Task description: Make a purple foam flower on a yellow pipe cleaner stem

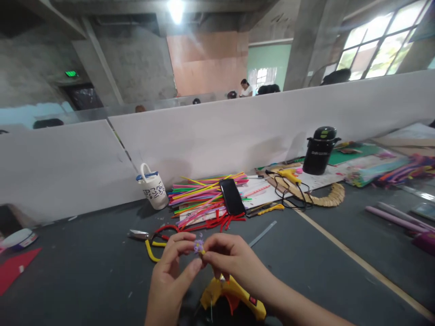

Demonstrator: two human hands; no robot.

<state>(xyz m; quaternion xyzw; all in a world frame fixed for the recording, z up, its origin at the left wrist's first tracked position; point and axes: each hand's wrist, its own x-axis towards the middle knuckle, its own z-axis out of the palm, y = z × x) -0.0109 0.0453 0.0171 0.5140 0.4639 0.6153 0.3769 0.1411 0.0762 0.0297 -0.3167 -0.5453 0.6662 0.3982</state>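
Note:
Just above the table, a small fuzzy purple piece (pixel 198 246) with a bit of yellow sits between my two hands; it looks like a little flower. My left hand (pixel 175 271) curls its fingers and thumb around the left side of it. From the right, my right hand (pixel 233 259) pinches its yellow end between thumb and fingertips. Below the hands stands a yellow glue gun (pixel 243 296) with an orange trigger, partly hidden by my right hand. Red-handled scissors (pixel 144 234) lie behind my left hand, beside a bent yellow strip (pixel 150 251).
Colourful pipe cleaners (pixel 195 197) lie ahead, with a black phone (pixel 232 196) on them. A white mug (pixel 153 190) stands left, a black flask (pixel 318 151) right. Another yellow glue gun (pixel 289 175) has a looping cord. A white partition (pixel 220 131) runs behind; people are beyond it.

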